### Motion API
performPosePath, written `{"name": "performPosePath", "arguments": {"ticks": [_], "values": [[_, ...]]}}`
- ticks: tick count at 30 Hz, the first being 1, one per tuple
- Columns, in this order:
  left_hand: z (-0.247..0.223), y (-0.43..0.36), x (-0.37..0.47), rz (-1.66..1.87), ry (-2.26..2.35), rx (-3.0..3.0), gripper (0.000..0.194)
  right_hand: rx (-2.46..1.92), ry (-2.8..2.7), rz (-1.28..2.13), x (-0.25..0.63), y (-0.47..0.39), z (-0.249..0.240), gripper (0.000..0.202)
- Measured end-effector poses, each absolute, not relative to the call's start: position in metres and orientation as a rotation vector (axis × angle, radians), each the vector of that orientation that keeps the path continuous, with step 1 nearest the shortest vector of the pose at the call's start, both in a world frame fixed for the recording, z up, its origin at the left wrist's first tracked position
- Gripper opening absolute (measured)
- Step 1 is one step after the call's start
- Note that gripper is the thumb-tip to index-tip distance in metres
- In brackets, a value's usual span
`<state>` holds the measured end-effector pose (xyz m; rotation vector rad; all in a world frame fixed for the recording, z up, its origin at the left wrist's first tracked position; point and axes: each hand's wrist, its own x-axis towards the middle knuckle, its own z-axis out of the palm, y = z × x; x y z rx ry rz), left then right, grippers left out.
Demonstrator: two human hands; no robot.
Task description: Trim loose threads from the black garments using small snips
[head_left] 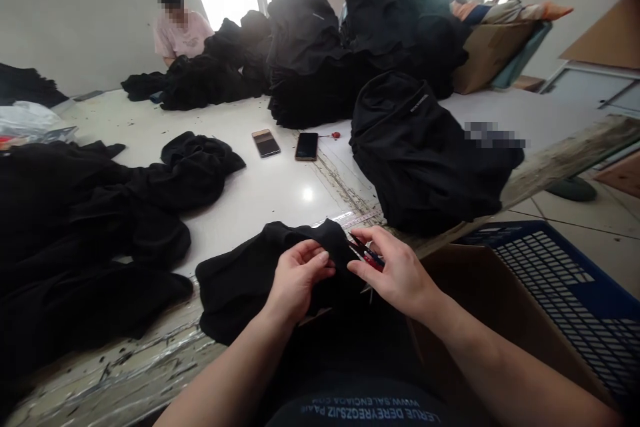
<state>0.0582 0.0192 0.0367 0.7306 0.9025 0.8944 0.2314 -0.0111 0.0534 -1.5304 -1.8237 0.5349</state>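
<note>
Black cloth (240, 280) lies over the near edge of the white tabletop (280, 197). Left hand (301, 273) on it, thumb and fingertips close; cannot tell whether fabric is pinched. Right hand (393, 267), apart from the left, grasps snips (371, 257) at the cloth's right side. Tabletop shows beyond, between black pile (100, 213), left, and black stack (420, 147), right.

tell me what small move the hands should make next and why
Probably ease the snips in the right hand closer to the black cloth near the left hand: their blades look parted and point toward the cloth, which the left hand seems to pinch.
</note>
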Motion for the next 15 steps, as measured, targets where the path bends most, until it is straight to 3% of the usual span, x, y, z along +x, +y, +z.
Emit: {"name": "performPosePath", "arguments": {"ticks": [5,9,12,15], "values": [[0.048,-0.009,0.032,0.944,1.030,1.261,0.024,-1.508,-1.938,0.496,0.222,0.001,0.035,0.045],[0.047,-0.023,-0.044,1.054,1.424,1.373,0.013,-1.547,-2.004,0.459,0.225,0.010,0.012,0.049],[0.039,-0.037,-0.107,1.188,1.754,0.975,0.032,-1.544,-2.024,0.500,0.225,0.016,0.004,0.049],[0.027,-0.048,-0.136,1.038,1.704,0.621,0.050,-1.521,-2.058,0.524,0.214,0.024,0.001,0.045]]}}
